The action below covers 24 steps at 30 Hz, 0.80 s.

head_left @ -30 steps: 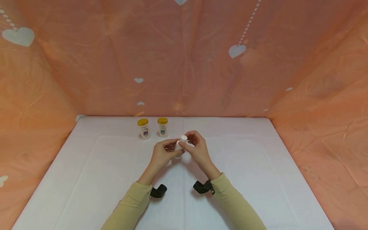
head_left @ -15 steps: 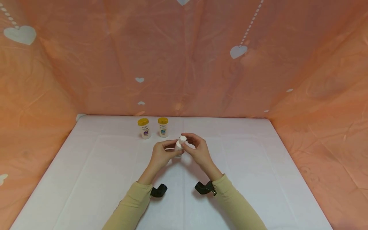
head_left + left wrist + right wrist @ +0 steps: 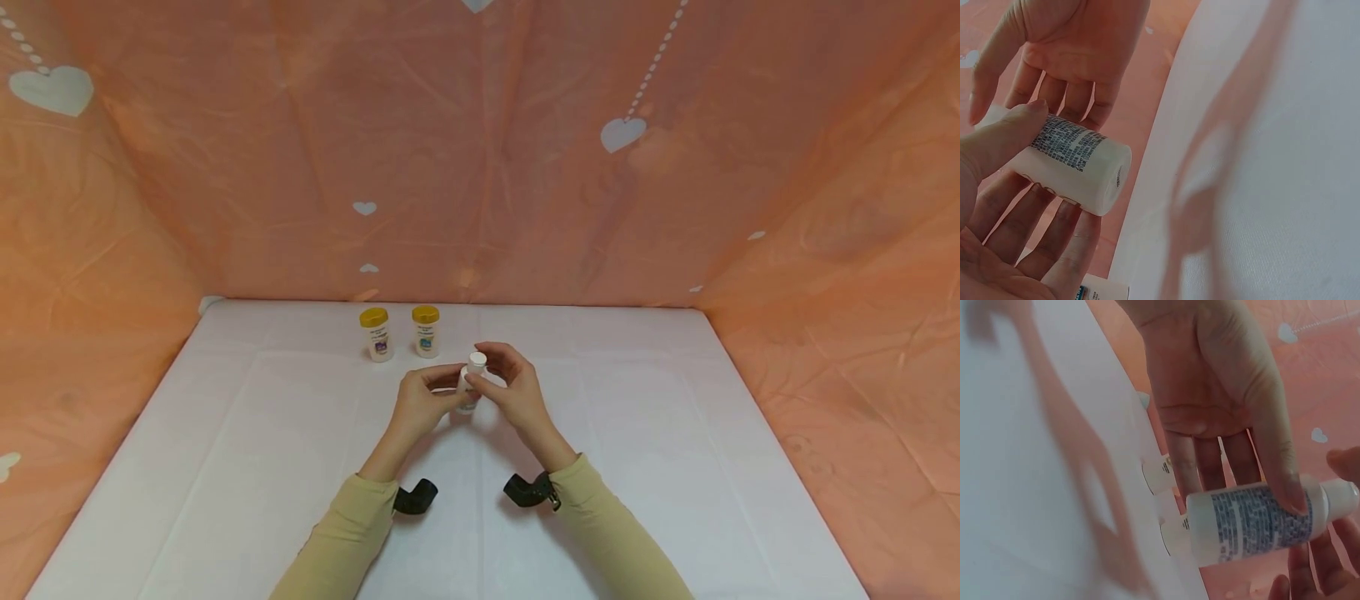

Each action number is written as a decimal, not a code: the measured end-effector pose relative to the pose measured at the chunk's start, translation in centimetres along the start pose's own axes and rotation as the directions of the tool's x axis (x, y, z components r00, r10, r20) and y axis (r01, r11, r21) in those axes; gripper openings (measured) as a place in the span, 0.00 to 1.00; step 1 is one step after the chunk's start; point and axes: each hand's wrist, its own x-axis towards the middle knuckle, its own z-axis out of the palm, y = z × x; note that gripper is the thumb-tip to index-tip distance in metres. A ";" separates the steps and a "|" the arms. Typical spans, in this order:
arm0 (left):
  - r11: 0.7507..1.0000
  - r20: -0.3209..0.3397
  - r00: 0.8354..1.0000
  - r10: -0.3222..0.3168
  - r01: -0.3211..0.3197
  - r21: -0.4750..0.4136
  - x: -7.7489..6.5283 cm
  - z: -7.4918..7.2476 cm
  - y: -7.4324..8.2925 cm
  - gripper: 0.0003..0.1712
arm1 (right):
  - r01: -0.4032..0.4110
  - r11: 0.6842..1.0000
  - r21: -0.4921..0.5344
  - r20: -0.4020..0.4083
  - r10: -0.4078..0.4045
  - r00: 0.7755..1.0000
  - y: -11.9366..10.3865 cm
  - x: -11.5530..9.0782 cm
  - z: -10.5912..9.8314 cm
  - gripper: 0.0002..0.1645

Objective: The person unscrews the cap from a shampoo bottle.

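A small white bottle [image 3: 467, 403] with dense dark blue print on its label [image 3: 1254, 522] stands upright, slightly tilted, in front of the person. My left hand [image 3: 422, 405] grips its body, the thumb across the label and the fingers behind, as the left wrist view also shows. At the top, my right hand [image 3: 517, 387] has thumb and fingers around the white cap [image 3: 477, 360]. The bottle's base [image 3: 1117, 180] is bare of fingers in the left wrist view. Part of the cap is hidden by the fingers in the wrist views.
Two white jars with yellow lids, one with a purple picture [image 3: 377, 340] and one with a blue picture [image 3: 426, 337], stand behind and to the left of the hands. A white cloth covers the table [image 3: 247, 467]. Orange curtains [image 3: 480, 167] with white hearts enclose it.
My right hand's fingers dipped slightly around the cap, then rose and shifted again. The bottle has stayed nearly in place in my left hand; the jars have not moved.
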 end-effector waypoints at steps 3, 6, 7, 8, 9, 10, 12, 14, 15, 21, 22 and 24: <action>1.000 -0.010 1.000 0.002 -0.002 -0.002 0.5 0.1 -1.7 0.23 | -0.013 1.000 -0.003 -0.042 0.012 0.999 0.0 0.0 0.3 0.24; 1.000 -0.010 1.000 0.000 0.000 0.009 0.4 0.2 -1.4 0.23 | -0.014 1.000 0.006 -0.070 0.014 0.997 -0.1 0.1 0.5 0.23; 1.000 -0.008 1.000 -0.002 0.002 0.015 0.3 0.2 -1.0 0.23 | -0.016 1.000 0.008 -0.075 0.016 0.997 -0.1 0.1 0.6 0.23; 1.000 -0.007 1.000 -0.001 0.001 0.021 0.1 0.2 -0.5 0.23 | -0.016 1.000 0.008 -0.078 0.017 0.997 -0.1 0.1 0.6 0.23; 1.000 -0.008 1.000 -0.012 0.012 0.021 0.1 0.2 -0.4 0.23 | -0.018 1.000 0.009 -0.081 0.019 0.997 -0.1 0.1 0.6 0.23; 1.000 -0.010 1.000 -0.014 0.014 0.027 0.1 0.3 -0.3 0.23 | -0.021 1.000 0.010 -0.082 0.021 0.996 -0.2 0.1 0.6 0.22; 0.999 -0.020 1.000 -0.008 0.009 0.032 0.2 0.4 -0.8 0.23 | -0.029 1.000 0.010 -0.082 0.030 0.996 -0.2 0.0 0.7 0.22; 1.000 -0.030 1.000 -0.002 0.003 0.028 0.6 0.4 -1.8 0.23 | -0.034 0.999 0.014 -0.082 0.035 0.996 -0.3 0.0 0.7 0.23; 1.000 -0.034 0.999 -0.003 0.004 0.024 0.8 0.4 -2.3 0.23 | -0.036 0.999 0.017 -0.082 0.037 0.996 -0.4 0.0 0.7 0.23; 1.000 -0.030 1.000 0.004 -0.004 0.014 0.8 0.3 -2.4 0.24 | -0.028 1.000 0.009 -0.081 0.029 0.996 -0.3 0.1 0.8 0.21; 1.000 -0.030 1.000 0.006 -0.006 0.011 0.7 0.3 -2.3 0.23 | -0.025 1.000 0.005 -0.080 0.025 0.996 -0.3 0.1 0.7 0.20; 1.000 -0.029 1.000 0.006 -0.006 0.005 0.7 0.2 -2.4 0.23 | -0.017 1.000 -0.002 -0.077 0.016 0.997 -0.2 0.1 0.7 0.19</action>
